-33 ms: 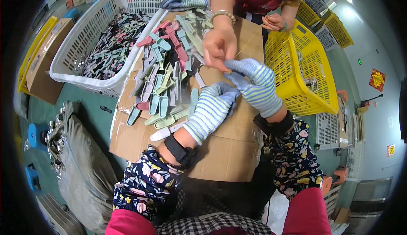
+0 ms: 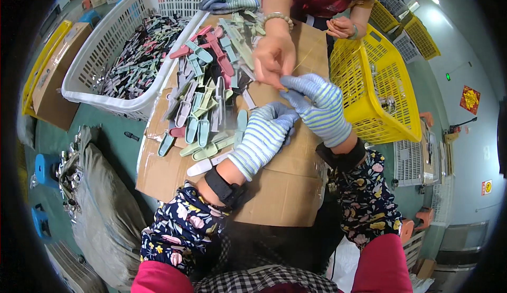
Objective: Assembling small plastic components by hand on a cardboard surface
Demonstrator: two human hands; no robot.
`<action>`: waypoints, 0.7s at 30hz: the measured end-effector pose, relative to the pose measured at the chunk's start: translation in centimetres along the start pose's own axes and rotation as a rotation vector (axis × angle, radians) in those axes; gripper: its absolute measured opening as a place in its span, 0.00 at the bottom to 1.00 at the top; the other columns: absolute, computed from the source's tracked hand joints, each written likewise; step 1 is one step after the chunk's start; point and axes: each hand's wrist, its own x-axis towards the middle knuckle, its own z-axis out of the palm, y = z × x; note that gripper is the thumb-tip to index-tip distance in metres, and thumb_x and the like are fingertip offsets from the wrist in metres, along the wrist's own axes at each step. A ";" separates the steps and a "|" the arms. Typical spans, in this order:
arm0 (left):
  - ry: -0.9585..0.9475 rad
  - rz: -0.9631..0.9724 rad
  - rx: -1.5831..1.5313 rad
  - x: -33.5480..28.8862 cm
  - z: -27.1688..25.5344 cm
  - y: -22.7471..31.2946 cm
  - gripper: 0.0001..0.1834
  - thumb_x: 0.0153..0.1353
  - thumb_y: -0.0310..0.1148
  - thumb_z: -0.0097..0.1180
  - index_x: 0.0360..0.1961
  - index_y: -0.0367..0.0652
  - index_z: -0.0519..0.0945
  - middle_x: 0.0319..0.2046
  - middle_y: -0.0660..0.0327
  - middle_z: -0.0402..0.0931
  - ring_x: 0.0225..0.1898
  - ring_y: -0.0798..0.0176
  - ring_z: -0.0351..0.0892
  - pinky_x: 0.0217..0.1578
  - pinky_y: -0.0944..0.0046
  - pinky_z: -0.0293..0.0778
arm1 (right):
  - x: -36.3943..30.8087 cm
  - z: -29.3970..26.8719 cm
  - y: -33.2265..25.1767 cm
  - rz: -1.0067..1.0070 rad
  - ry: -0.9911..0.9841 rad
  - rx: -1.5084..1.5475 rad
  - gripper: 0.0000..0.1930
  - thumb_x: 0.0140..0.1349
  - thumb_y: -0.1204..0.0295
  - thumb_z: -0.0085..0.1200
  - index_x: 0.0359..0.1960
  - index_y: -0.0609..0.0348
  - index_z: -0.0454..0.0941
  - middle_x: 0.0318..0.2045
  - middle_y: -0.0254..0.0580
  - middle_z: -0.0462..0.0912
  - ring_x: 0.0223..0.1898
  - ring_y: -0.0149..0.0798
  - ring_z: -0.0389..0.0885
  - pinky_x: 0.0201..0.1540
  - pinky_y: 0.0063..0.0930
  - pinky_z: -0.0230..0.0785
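My right hand (image 2: 319, 105), in a blue-and-white striped knit glove, pinches a tiny yellowish piece (image 2: 285, 89) too small to name. A co-worker's bare hand (image 2: 273, 60), wearing a beaded bracelet, meets my fingertips at that piece. Close below, my left hand (image 2: 261, 140), gloved alike, is closed with its fingers curled inward; what it holds, if anything, is hidden. Beside it on the cardboard (image 2: 285, 187) lies a heap of clip-shaped plastic pieces (image 2: 203, 103) in pink, teal, green and grey. A pale, long plastic piece (image 2: 208, 163) lies by my left wrist.
A white basket (image 2: 84, 81) full of similar small parts stands at the far left. To the right is a yellow basket (image 2: 364, 81) with shiny metal parts inside. Spare gloves (image 2: 229, 1) lie at the far edge. A grey sack (image 2: 105, 192) rests on the floor at left.
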 end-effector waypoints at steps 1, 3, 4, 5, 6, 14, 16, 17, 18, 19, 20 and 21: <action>-0.001 0.009 -0.001 0.1 -0.1 -0.2 0.10 0.61 0.35 0.54 0.28 0.40 0.75 0.17 0.67 0.71 0.17 0.74 0.68 0.17 0.73 0.64 | -0.1 0.0 0.1 -0.068 0.021 -0.101 0.13 0.50 0.74 0.63 0.39 0.54 0.80 0.28 0.41 0.79 0.29 0.43 0.79 0.32 0.32 0.72; -0.005 0.016 -0.001 0.2 0.0 -0.4 0.09 0.61 0.35 0.54 0.29 0.40 0.75 0.17 0.67 0.71 0.17 0.74 0.68 0.17 0.74 0.63 | -0.2 -0.1 0.2 -0.084 0.025 -0.137 0.11 0.49 0.75 0.62 0.37 0.53 0.80 0.28 0.41 0.79 0.29 0.44 0.79 0.32 0.33 0.71; -0.001 0.035 -0.017 0.3 0.1 -0.5 0.09 0.61 0.34 0.55 0.31 0.39 0.76 0.18 0.66 0.71 0.15 0.73 0.68 0.14 0.73 0.63 | -0.2 -0.2 0.2 -0.102 0.030 -0.176 0.09 0.49 0.76 0.62 0.34 0.53 0.80 0.28 0.41 0.80 0.29 0.45 0.79 0.31 0.34 0.71; 0.001 0.054 -0.034 0.4 0.2 -0.5 0.09 0.61 0.34 0.56 0.33 0.38 0.76 0.18 0.65 0.72 0.13 0.72 0.68 0.11 0.72 0.62 | -0.3 -0.3 0.3 -0.098 0.031 -0.178 0.09 0.49 0.76 0.62 0.34 0.53 0.80 0.28 0.41 0.80 0.29 0.45 0.79 0.31 0.34 0.71; -0.004 0.049 -0.033 0.5 0.3 -0.5 0.09 0.61 0.34 0.56 0.33 0.38 0.76 0.18 0.65 0.72 0.13 0.72 0.68 0.11 0.72 0.62 | -0.4 -0.4 0.4 -0.077 0.049 -0.161 0.08 0.49 0.76 0.61 0.32 0.53 0.80 0.28 0.41 0.79 0.29 0.45 0.79 0.32 0.35 0.71; -0.162 -0.071 -0.414 1.1 0.0 -2.0 0.09 0.65 0.33 0.50 0.38 0.38 0.76 0.21 0.62 0.74 0.18 0.68 0.70 0.19 0.71 0.66 | -5.5 -0.1 -1.5 0.344 0.317 0.052 0.04 0.52 0.77 0.60 0.31 0.60 0.80 0.33 0.43 0.76 0.35 0.40 0.77 0.41 0.30 0.70; -0.220 -0.138 -0.560 1.0 0.5 -2.2 0.09 0.65 0.33 0.49 0.39 0.39 0.76 0.23 0.63 0.75 0.21 0.68 0.72 0.21 0.72 0.67 | -6.5 0.0 -2.2 0.440 0.345 0.176 0.04 0.55 0.77 0.60 0.32 0.62 0.80 0.36 0.41 0.75 0.38 0.35 0.76 0.43 0.28 0.69; -0.250 -0.137 -0.562 0.8 0.8 -2.1 0.09 0.66 0.34 0.48 0.39 0.41 0.76 0.24 0.64 0.74 0.23 0.70 0.72 0.22 0.73 0.67 | -6.9 -0.2 -2.9 0.524 0.356 0.255 0.04 0.55 0.77 0.60 0.32 0.62 0.80 0.37 0.40 0.74 0.38 0.34 0.75 0.43 0.27 0.69; -0.255 -0.141 -0.560 0.9 1.0 -2.4 0.09 0.66 0.34 0.48 0.39 0.41 0.76 0.24 0.64 0.74 0.23 0.70 0.72 0.22 0.73 0.67 | -7.2 -0.2 -3.3 0.607 0.366 0.335 0.04 0.56 0.77 0.59 0.32 0.63 0.80 0.37 0.39 0.74 0.38 0.33 0.75 0.43 0.26 0.69; -0.272 -0.131 -0.547 1.0 1.1 -2.7 0.09 0.66 0.34 0.48 0.38 0.41 0.76 0.24 0.65 0.74 0.23 0.70 0.72 0.22 0.73 0.67 | -7.7 -0.1 -3.3 0.596 0.397 0.376 0.04 0.57 0.77 0.59 0.32 0.64 0.79 0.38 0.37 0.73 0.38 0.30 0.75 0.43 0.25 0.69; -0.289 -0.120 -0.533 1.2 1.2 -3.0 0.09 0.66 0.34 0.48 0.38 0.41 0.76 0.24 0.65 0.74 0.23 0.70 0.71 0.23 0.73 0.67 | -7.9 0.0 -3.6 0.598 0.401 0.374 0.04 0.57 0.77 0.59 0.32 0.64 0.79 0.38 0.37 0.73 0.38 0.30 0.75 0.43 0.25 0.69; -0.289 -0.122 -0.530 1.4 1.1 -3.4 0.09 0.66 0.34 0.48 0.38 0.41 0.76 0.24 0.65 0.74 0.23 0.70 0.71 0.23 0.73 0.67 | -7.9 0.1 -4.1 0.584 0.445 0.464 0.04 0.56 0.77 0.60 0.32 0.63 0.79 0.38 0.38 0.74 0.38 0.31 0.75 0.43 0.25 0.69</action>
